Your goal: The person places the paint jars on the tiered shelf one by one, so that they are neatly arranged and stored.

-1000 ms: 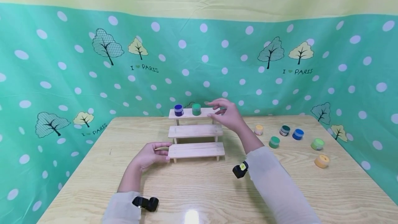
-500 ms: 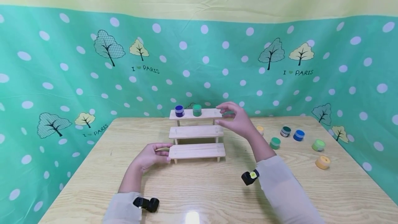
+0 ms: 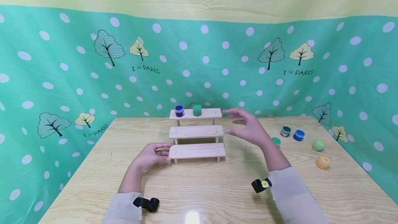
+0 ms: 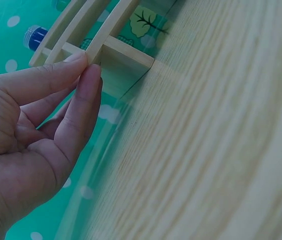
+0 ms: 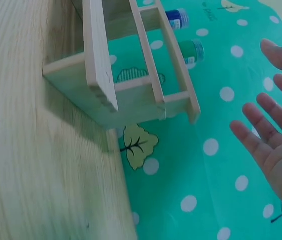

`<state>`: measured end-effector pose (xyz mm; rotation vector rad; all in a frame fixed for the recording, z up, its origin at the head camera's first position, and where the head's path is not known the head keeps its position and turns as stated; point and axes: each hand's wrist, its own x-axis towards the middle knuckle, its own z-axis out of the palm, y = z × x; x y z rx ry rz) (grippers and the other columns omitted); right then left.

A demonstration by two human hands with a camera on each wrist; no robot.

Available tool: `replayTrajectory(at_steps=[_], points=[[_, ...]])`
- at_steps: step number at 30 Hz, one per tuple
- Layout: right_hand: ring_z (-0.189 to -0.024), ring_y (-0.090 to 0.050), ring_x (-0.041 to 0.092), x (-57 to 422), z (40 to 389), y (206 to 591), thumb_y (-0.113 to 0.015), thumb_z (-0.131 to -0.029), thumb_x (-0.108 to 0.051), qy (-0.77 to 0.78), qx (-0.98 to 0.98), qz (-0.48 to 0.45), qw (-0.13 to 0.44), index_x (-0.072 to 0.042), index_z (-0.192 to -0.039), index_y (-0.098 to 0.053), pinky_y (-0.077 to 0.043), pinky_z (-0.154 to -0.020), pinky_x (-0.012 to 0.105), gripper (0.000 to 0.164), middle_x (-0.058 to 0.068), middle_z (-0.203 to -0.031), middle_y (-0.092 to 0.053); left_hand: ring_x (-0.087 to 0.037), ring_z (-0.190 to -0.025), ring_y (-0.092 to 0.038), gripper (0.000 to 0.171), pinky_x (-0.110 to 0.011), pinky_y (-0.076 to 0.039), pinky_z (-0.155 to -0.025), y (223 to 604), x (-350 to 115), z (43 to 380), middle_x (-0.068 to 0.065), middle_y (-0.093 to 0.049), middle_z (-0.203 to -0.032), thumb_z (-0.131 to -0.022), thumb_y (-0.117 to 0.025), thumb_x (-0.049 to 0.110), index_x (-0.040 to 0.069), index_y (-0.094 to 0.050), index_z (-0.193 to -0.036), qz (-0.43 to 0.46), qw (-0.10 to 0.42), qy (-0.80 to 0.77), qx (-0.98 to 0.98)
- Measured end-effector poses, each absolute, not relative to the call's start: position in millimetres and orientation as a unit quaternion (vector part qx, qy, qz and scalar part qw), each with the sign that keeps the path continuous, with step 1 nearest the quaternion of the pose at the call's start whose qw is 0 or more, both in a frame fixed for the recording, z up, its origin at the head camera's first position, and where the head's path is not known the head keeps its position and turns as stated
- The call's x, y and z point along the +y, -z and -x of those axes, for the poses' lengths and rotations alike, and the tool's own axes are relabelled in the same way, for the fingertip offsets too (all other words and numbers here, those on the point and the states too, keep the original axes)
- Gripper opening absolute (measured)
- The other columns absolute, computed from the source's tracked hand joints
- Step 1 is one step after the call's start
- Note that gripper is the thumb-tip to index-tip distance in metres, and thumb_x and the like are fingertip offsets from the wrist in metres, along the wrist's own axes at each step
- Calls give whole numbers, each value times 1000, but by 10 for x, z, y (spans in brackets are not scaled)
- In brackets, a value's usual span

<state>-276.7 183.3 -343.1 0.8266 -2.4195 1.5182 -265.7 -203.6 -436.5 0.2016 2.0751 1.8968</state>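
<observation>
Three-step rack (image 3: 196,131), smooth pale wood, on grained tabletop (image 3: 192,186), squat blue jar (image 3: 179,111) and green jar (image 3: 197,110) (upright) on top, my left hand (image 3: 150,156) pinching lowest board (image 3: 196,150), right hand (image 3: 248,127) released, spread beside it.

head: high, forward-down, farther | wrists: close, tilted, from opposite sides | all share: shelf (image 3: 196,131)

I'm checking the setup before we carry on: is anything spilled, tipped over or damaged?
Nothing stands out. The wooden stand looks level, and the dark blue jar and green jar sit upright on its top step. No spill shows on the table. A second green jar is partly hidden by the right arm.
</observation>
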Motion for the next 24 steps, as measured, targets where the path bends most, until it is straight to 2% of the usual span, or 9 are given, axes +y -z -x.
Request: replayTrajectory(at_steps=[3,10,14,16,18,22,24], points=[[-125,-49,31,1921,2722,3461,-80,-81,-12,-509,-813,-270,85,-13,-136,-55,-45,-103,45,60,4,-137,-51,-20,-93,-65,62,-32,-57,-80,4367,-2038,2659,-19,-65,-114,-75,-72,-15,-9,-52,-134,-70,161,-665,726],[-126,-48,29,2105,2624,3497,-80,-82,-15,-486,-831,-255,94,-12,-139,-53,-45,-103,46,64,5,-141,-48,-20,-93,-65,63,-32,-58,-80,4371,-2042,2659,-19,-65,-113,-75,-72,-15,-9,-51,-134,-71,163,-668,723],[-126,-48,33,2213,2576,3525,-82,-81,-23,-485,-841,-225,79,-18,-141,-51,-41,-99,63,68,4,-140,-49,-20,-93,-65,63,-32,-58,-80,4368,-2038,2656,-18,-65,-114,-75,-72,-15,-9,-52,-134,-69,163,-667,724],[-126,-48,34,2262,2551,3541,-82,-80,-24,-486,-843,-216,73,-19,-141,-50,-40,-98,66,69,4,-140,-49,-20,-93,-65,62,-32,-58,-80,4367,-2036,2656,-18,-65,-114,-75,-72,-15,-9,-52,-134,-67,162,-665,726],[-126,-47,34,2309,2532,3558,-82,-81,-22,-485,-845,-215,72,-18,-141,-50,-41,-100,62,69,5,-140,-49,-20,-93,-65,62,-32,-58,-79,4366,-2034,2657,-17,-66,-113,-75,-72,-15,-9,-52,-134,-65,161,-665,727],[-128,-47,32,2394,2503,3599,-81,-81,-17,-474,-850,-214,75,-15,-143,-48,-45,-102,45,70,8,-140,-49,-20,-92,-65,62,-32,-58,-79,4367,-2032,2659,-17,-66,-112,-75,-72,-15,-9,-52,-134,-62,161,-664,727],[-128,-47,32,2444,2487,3620,-80,-82,-18,-470,-855,-205,73,-16,-143,-47,-46,-101,41,70,8,-141,-48,-20,-92,-65,62,-32,-58,-79,4368,-2030,2660,-18,-66,-113,-75,-71,-15,-9,-52,-134,-63,162,-664,727]])
